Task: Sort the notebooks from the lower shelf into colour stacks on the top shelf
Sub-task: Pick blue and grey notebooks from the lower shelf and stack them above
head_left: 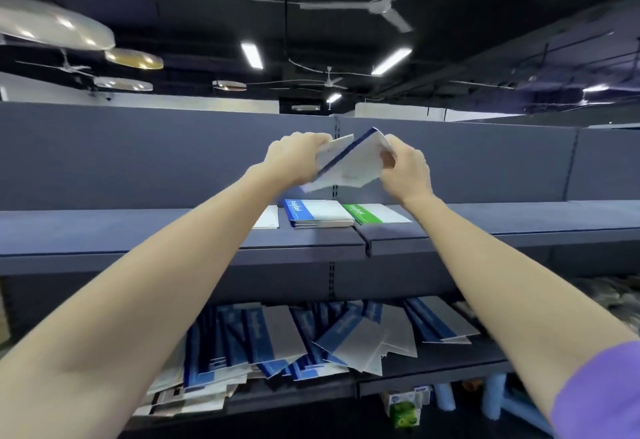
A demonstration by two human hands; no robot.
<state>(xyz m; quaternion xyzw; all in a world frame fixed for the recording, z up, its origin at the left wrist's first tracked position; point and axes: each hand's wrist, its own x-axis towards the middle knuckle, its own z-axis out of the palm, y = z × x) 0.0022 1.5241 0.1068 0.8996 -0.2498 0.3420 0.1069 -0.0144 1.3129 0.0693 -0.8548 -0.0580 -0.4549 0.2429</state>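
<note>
Both hands are raised above the top shelf (138,230), sharing a small bundle of blue-spined notebooks (349,164) that tilts up to the right. The left hand (294,158) grips the bundle's left edge with curled fingers; the right hand (407,170) pinches its right edge, thumb on the near cover. Motion blur hides any print on the held covers.

On the top shelf below the hands lie three lots side by side: a blue-banded stack (317,213) in the middle, a green-banded notebook (375,213) touching its right side, and a white-covered notebook (268,217) just left, partly hidden by the left forearm. The blue and green bands each carry a white script word, too small to read with certainty.

The lower shelf (433,366) holds a loose, overlapping heap of blue-and-grey notebooks (311,338), its left part behind the left forearm; their band lettering is blurred.

Under that shelf, near right, stand a green-and-white carton (405,411) and pale blue rolls (446,395). A purple sleeve (602,393) covers the right upper arm. Overhead are a white ceiling fan (377,2) and lit strip lights (252,54).
</note>
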